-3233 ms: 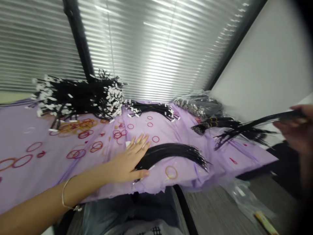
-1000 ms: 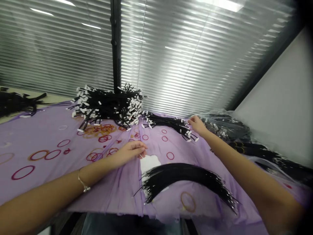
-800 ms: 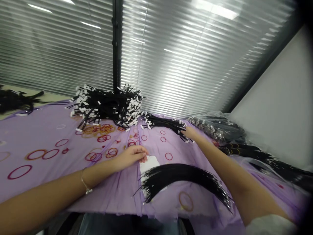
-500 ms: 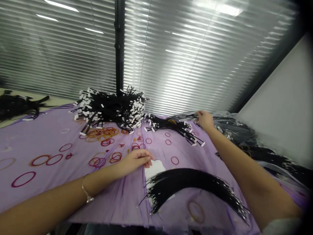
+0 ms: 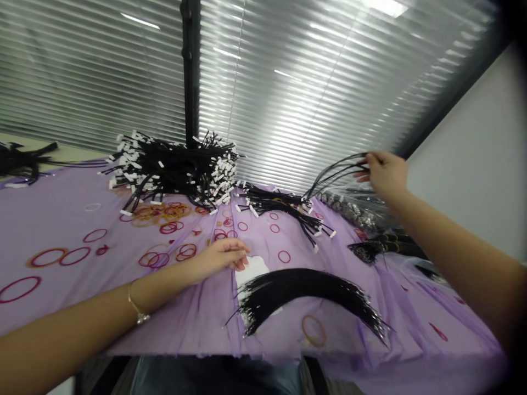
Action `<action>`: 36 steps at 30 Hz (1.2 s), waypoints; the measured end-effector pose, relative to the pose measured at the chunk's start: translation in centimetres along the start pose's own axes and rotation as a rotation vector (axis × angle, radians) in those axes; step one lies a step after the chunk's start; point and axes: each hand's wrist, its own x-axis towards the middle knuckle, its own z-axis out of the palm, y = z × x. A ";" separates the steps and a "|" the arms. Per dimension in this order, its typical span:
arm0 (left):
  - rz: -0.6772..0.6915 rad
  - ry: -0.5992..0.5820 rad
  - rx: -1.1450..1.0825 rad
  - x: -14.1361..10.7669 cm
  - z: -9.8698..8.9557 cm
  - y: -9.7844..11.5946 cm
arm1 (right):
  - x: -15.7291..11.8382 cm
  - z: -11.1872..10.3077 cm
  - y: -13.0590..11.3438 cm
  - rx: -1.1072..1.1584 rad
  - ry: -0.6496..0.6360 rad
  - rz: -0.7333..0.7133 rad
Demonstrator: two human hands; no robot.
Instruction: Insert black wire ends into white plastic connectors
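Thin black wires [image 5: 335, 171] held up in right hand [image 5: 385, 174], over purple cloth [image 5: 61, 230].
Left hand [image 5: 222, 255] rests empty, fingers little bent, just beside curved wire bundle [image 5: 304, 293].

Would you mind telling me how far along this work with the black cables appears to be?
Done, it seems: a large heap of white-tagged black cables lies on the purple cloth. In hand: the right hand grips thin black cables, while the open left hand rests on the cloth. Left, apparently: an arc-shaped bundle of black wires, no white tags showing.
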 end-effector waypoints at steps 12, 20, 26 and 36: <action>-0.145 -0.263 -0.547 -0.7 0.2 1.0 | -14.9 -3.8 -9.1 0.645 -0.067 0.148; 0.166 0.174 -0.678 0.0 -0.8 3.0 | -11.7 -0.3 -3.2 0.678 -0.165 0.236; 0.340 0.454 -0.761 -0.1 -4.1 6.4 | -6.7 4.5 0.2 0.354 -0.322 0.279; 0.413 0.455 -0.892 -0.6 -5.7 6.7 | -6.6 10.0 4.6 -0.344 -0.476 0.027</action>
